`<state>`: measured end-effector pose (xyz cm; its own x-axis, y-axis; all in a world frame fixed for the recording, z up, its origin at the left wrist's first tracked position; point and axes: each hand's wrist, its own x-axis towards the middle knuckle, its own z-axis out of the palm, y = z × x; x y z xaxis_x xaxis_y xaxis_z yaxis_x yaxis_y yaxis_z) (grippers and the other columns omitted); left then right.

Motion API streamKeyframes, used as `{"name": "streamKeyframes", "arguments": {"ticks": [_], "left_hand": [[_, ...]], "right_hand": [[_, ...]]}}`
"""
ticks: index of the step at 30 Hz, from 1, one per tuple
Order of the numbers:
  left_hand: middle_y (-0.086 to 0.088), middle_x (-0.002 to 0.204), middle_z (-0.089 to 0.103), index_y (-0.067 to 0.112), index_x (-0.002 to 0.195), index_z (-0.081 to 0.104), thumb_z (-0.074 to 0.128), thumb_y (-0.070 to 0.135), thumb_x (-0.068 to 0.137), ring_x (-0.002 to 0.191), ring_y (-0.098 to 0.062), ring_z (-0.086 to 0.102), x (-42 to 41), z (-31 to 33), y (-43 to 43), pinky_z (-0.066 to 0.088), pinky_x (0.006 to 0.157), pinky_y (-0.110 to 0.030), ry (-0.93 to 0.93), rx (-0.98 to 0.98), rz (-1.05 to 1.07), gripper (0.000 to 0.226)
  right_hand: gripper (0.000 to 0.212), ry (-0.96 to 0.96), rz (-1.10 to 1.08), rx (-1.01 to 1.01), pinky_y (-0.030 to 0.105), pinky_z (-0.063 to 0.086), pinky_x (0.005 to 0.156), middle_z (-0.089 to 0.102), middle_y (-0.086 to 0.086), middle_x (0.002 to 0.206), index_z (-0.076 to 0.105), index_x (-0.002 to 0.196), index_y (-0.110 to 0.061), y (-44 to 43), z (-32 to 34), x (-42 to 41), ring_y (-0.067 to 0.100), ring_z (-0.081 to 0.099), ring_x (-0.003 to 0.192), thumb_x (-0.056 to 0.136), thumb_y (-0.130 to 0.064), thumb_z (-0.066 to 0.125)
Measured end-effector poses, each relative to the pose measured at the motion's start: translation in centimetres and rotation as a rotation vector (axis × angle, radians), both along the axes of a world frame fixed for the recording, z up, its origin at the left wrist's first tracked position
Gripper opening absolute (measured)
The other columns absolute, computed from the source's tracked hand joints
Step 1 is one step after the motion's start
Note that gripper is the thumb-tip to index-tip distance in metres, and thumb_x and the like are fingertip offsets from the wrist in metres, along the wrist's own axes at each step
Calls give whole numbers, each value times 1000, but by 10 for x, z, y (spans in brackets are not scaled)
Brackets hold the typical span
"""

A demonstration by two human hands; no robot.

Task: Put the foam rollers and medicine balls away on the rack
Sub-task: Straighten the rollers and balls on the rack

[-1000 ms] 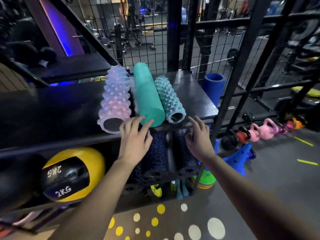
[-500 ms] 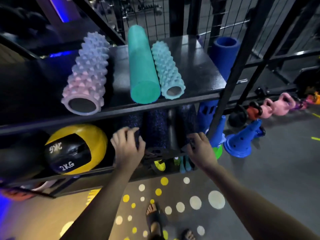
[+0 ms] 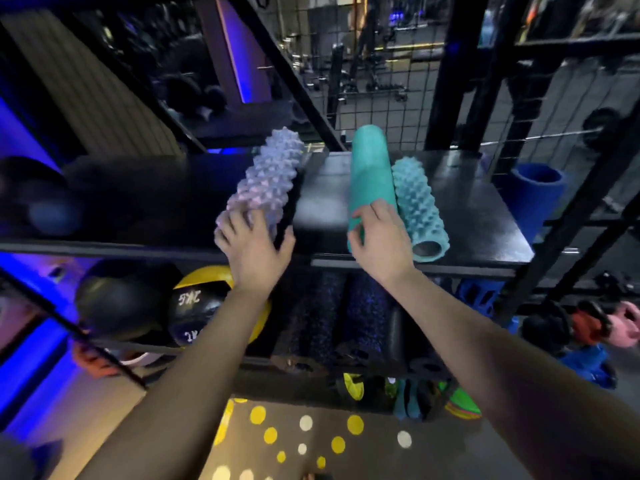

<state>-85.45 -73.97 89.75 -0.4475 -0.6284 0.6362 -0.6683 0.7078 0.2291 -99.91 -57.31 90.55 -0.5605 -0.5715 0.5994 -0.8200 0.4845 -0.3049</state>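
Hands first: your left hand (image 3: 254,251) wraps the near end of the lavender spiked roller (image 3: 268,185), fingers over the top, thumb splayed; under your wrist sits the yellow-and-black medicine ball (image 3: 204,306). Your right hand (image 3: 379,244) clasps the smooth teal roller (image 3: 370,168). Just right of that grip lies the teal spiked roller (image 3: 419,209), all on the black shelf (image 3: 478,216).

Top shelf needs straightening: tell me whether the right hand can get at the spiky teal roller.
Probably yes. The right hand holds the smooth teal roller, and the spiky teal roller lies right beside it, uncovered.
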Motion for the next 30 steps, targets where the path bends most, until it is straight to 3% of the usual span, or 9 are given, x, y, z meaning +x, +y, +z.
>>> {"name": "streamKeyframes", "arguments": {"ticks": [2,5,9,12,14,18,22,26,30], "left_hand": [[-22,154,32,19,144,43,54,74,82,137,-50,32,8,4,-24,29,106,-62,-52,101,77,83],[-21,162,17,31,156,20,62,82,72,144,-51,23,8,6,-50,27,113,-63,-92,412,-35,107],[-16,133,41,30,138,35,84,63,62,115,-45,46,-2,3,-60,42,101,-50,63,548,-160,96],[-15,123,44,28,127,41,79,58,59,105,-40,45,-18,2,-54,38,84,-42,22,454,-113,84],[-15,123,47,27,127,42,75,59,59,104,-39,44,-30,5,-47,34,78,-40,20,383,-70,82],[-16,124,38,29,131,42,79,50,60,105,-40,42,-51,12,-18,49,79,-48,102,404,-40,82],[-14,127,36,37,128,47,81,44,59,105,-38,38,-65,12,10,48,80,-50,124,378,-95,78],[-17,135,40,39,131,45,85,45,59,106,-38,38,-65,-7,30,48,80,-51,60,271,-185,83],[-17,142,40,38,132,55,90,47,61,111,-39,39,-58,-32,42,48,85,-53,-46,176,-278,80]], "right_hand": [[29,0,-95,97,47,46,87,57,15,109,67,112,-11,-12,8,-2,38,53,102,87,-25,60],[37,-75,-225,171,48,39,93,54,19,119,63,118,-13,-20,11,-10,40,48,111,90,-37,56],[53,-157,-324,212,49,41,95,58,21,118,57,127,-15,-11,6,-21,41,52,111,93,-56,51],[63,-211,-282,286,46,43,97,57,17,132,46,139,-25,-4,5,-25,42,57,115,92,-67,45],[72,-248,-241,360,44,44,101,44,18,149,36,148,-33,-4,9,-26,42,55,122,90,-74,44],[94,-287,-172,494,42,46,103,24,16,163,18,155,-43,2,10,-33,39,53,128,78,-78,59],[91,-321,-158,495,43,49,101,24,13,164,14,156,-47,8,8,-46,38,52,129,83,-68,64],[93,-329,-174,480,43,45,107,26,10,165,12,156,-49,12,4,-49,36,45,139,82,-72,62],[94,-356,-184,462,44,45,108,28,6,164,10,156,-51,16,0,-54,36,40,142,80,-74,62]]}}
